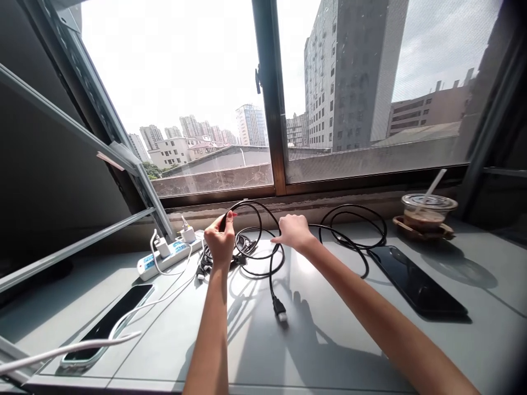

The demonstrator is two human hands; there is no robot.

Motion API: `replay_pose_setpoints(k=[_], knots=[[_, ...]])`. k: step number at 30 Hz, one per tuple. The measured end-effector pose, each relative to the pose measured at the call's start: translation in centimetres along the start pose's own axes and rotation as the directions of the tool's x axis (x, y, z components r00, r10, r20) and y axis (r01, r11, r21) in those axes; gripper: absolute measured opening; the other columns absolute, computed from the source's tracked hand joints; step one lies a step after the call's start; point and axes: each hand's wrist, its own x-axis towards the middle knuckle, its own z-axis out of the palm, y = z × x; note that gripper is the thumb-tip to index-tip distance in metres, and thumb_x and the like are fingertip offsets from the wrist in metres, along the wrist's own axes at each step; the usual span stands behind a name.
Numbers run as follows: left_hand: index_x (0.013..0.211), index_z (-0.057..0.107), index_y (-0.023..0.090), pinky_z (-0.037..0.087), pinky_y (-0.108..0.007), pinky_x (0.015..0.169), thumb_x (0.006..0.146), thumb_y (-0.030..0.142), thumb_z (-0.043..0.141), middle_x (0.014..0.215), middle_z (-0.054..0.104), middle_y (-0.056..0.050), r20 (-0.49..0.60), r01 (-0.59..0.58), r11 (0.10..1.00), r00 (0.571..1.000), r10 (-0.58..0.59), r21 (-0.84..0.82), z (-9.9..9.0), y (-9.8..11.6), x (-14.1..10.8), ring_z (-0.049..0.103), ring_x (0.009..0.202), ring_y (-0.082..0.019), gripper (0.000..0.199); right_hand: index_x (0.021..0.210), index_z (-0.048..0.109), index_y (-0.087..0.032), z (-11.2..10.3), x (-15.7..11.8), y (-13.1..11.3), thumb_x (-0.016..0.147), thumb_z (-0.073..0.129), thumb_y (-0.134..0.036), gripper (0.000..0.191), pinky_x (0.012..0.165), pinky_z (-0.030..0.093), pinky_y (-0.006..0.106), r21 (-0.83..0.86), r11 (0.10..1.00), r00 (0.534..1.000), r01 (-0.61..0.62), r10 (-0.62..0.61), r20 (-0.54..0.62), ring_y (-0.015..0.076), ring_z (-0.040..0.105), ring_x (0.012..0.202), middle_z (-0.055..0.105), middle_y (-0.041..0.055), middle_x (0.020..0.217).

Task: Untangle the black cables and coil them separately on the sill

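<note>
My left hand (220,239) is closed, thumb against fingers, on a black cable (263,274). Loops of this cable hang in the air between my two hands. My right hand (293,230) is also closed around the cable, knuckles up, with its fingertips hidden. Below the loops dangles the cable's black plug (279,308), its end pale. To the right of my right hand, more loose cable loops (358,244) spread over the table. Behind and beside my left hand lies a bundle of coiled black cables (205,264) with several plugs, partly covered by the hand.
On the left are a white power strip (175,253) with white chargers, a phone (109,323) and a white cord (78,345). A large black phone (418,280) and a lidded drink cup (428,211) with a straw stand right. Metal shelf posts and a window border the table (255,351).
</note>
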Motion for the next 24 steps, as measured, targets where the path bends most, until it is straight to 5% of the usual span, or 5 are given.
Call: replay_pose_setpoints(k=[7,11,17,21,24], knots=[[0.084,0.074,0.011,0.028,-0.022,0.047,0.083,0.048,0.052,0.050,0.051,0.000,0.036,-0.043,0.998,0.998,0.042,0.048,0.2,-0.1,-0.1,0.037,0.044,-0.009,0.043,0.085,0.075,-0.025,-3.8,-0.7,1.5,0.074,0.069,-0.056,0.033,0.070,0.043,0.029,0.152,0.988,0.969,0.001,0.036,-0.243,0.0241,0.064,0.092,0.072,0.0050,0.090],[0.083,0.074,0.013,0.038,-0.024,0.054,0.082,0.044,0.054,0.062,0.064,-0.004,0.059,-0.043,0.993,0.998,0.037,0.109,1.0,-0.8,-0.1,0.052,0.053,-0.014,0.037,0.090,0.074,-0.025,-5.5,-1.1,2.8,0.079,0.061,-0.059,0.038,0.066,0.041,0.029,0.419,0.908,0.767,0.020,0.255,-0.589,0.0232,0.065,0.085,0.071,0.0049,0.083],[0.080,0.074,0.011,0.041,-0.028,0.060,0.083,0.036,0.056,0.067,0.067,-0.007,-0.034,0.056,0.988,0.998,-0.052,0.147,1.4,-1.8,-0.1,0.057,0.059,-0.017,0.032,0.086,0.072,-0.019,-8.1,-1.9,7.7,0.080,0.060,-0.056,0.039,0.064,0.040,0.027,0.560,0.813,0.520,0.158,0.414,-0.747,0.0173,0.060,0.068,0.065,0.0045,0.070],[0.088,0.074,0.011,0.036,-0.027,0.056,0.086,0.041,0.051,0.059,0.059,-0.003,-0.184,0.071,0.992,0.982,-0.051,0.103,0.5,-0.4,-0.1,0.047,0.053,-0.013,0.037,0.080,0.073,-0.017,-8.5,-2.2,10.4,0.075,0.066,-0.053,0.037,0.064,0.040,0.026,0.529,0.802,0.604,0.277,0.283,-0.745,0.0160,0.061,0.070,0.068,0.0045,0.073],[0.091,0.073,0.011,0.031,-0.025,0.052,0.089,0.045,0.045,0.053,0.050,-0.001,-0.309,0.043,0.997,0.951,-0.022,0.061,-0.2,0.6,0.3,0.039,0.049,-0.011,0.044,0.077,0.075,-0.017,-7.8,-2.3,10.2,0.071,0.069,-0.053,0.037,0.057,0.038,0.022,0.604,0.749,0.884,0.275,0.050,-0.464,0.0134,0.058,0.066,0.068,0.0029,0.072]])
